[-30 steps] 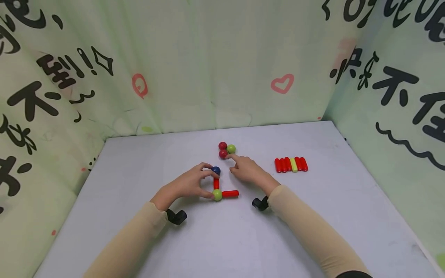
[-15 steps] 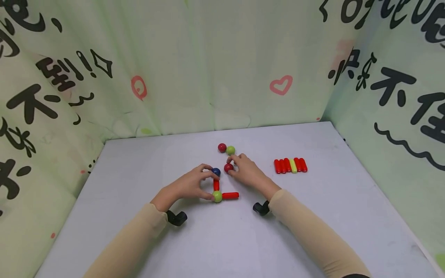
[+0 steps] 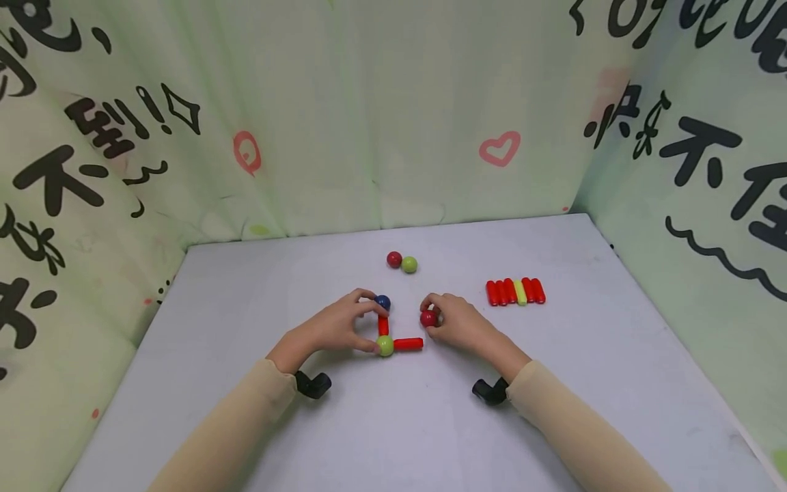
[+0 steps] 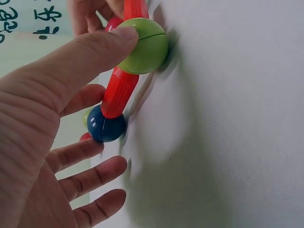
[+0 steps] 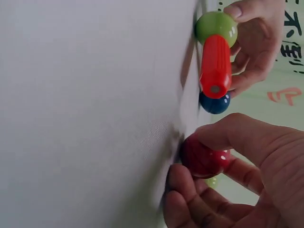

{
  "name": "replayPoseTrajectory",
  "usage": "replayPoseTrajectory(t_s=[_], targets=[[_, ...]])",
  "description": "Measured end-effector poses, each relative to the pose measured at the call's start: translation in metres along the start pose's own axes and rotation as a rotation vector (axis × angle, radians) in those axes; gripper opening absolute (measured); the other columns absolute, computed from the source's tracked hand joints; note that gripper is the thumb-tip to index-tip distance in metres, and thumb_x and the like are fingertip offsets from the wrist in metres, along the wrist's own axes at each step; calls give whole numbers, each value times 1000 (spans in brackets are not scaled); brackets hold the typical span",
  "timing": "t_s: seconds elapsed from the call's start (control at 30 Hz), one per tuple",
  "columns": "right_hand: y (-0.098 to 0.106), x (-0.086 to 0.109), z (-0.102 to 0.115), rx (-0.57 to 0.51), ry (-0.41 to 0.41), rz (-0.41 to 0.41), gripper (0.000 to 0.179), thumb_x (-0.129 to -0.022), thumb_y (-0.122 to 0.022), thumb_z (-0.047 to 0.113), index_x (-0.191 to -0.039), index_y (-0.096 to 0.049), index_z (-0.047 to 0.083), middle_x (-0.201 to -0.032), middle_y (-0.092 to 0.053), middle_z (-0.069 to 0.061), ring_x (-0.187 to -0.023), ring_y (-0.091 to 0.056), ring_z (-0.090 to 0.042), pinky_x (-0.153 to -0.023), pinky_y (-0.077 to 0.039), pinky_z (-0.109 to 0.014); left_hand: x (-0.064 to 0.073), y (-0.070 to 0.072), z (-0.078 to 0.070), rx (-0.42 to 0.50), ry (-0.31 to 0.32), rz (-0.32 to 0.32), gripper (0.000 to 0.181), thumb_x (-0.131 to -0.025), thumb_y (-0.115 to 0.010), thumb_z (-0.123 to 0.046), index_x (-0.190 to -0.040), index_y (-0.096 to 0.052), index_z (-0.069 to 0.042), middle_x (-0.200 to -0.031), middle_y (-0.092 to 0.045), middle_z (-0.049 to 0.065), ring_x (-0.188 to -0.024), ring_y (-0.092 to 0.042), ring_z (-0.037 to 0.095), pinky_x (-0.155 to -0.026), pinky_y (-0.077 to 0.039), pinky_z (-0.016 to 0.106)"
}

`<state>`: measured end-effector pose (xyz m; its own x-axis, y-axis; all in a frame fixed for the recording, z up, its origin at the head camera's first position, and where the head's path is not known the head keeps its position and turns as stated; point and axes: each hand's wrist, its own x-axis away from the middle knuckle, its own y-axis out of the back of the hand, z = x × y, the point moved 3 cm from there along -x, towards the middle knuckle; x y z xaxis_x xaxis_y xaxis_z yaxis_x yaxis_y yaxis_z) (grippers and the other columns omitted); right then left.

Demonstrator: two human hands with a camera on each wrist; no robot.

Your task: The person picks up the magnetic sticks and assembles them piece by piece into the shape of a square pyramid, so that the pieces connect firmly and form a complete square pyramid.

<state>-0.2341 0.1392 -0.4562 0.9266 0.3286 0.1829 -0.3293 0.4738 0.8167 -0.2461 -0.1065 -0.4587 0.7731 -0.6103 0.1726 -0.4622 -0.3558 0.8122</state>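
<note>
My left hand [image 3: 332,322] spans a joined L-shaped piece. Its thumb presses the green ball [image 4: 145,46] at the corner, and its fingers touch the blue ball [image 4: 105,124] at the far end. One red rod [image 4: 119,92] links these two balls; a second red rod [image 5: 216,66] points right from the green one, its outer end bare. To the right of that end, my right hand [image 3: 464,326] pinches a loose red ball [image 5: 203,156] between thumb and fingers, close to the table surface.
Farther back on the white table [image 3: 277,273], another red ball [image 3: 394,259] and a light green ball [image 3: 409,264] sit side by side. At the right lies a row of several red rods [image 3: 501,292] with a yellow-green rod [image 3: 520,293] among them. Printed curtains surround the table.
My right hand has taken one red ball from the back group and brought it nearer and to the right, beside the bare rod end. My left hand has stayed in place.
</note>
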Motion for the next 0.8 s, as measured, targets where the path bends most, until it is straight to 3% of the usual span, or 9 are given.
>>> replayPoseTrajectory(t_s=[0.3,0.63,0.8], targets=[[-2,29,-4,-52,28,47,40,-82,-83,8,-114,-58,12,-105,-64,-5,-89,-58,-18,-75,-56,-32,-1,-1,0,6,5,10,56,-82,-88,-40,-132,-65,-29,-154,-43,9,-136,-48,31,-110,-46,50],[-6,32,3,-105,85,37,45,-86,-83,14,-125,-61,11,-104,-66,-2,-82,-58,-14,-72,-54,-26,-1,-2,0,3,11,2,56,-82,-88,-41,-132,-65,-29,-154,-43,9,-136,-48,31,-110,-47,52],[-3,34,0,-96,54,21,44,-89,-81,25,-127,-62,14,-108,-66,-1,-83,-59,-13,-73,-54,-26,0,-1,0,3,7,18,56,-83,-87,-39,-134,-65,-29,-158,-40,11,-140,-45,33,-111,-46,54]])
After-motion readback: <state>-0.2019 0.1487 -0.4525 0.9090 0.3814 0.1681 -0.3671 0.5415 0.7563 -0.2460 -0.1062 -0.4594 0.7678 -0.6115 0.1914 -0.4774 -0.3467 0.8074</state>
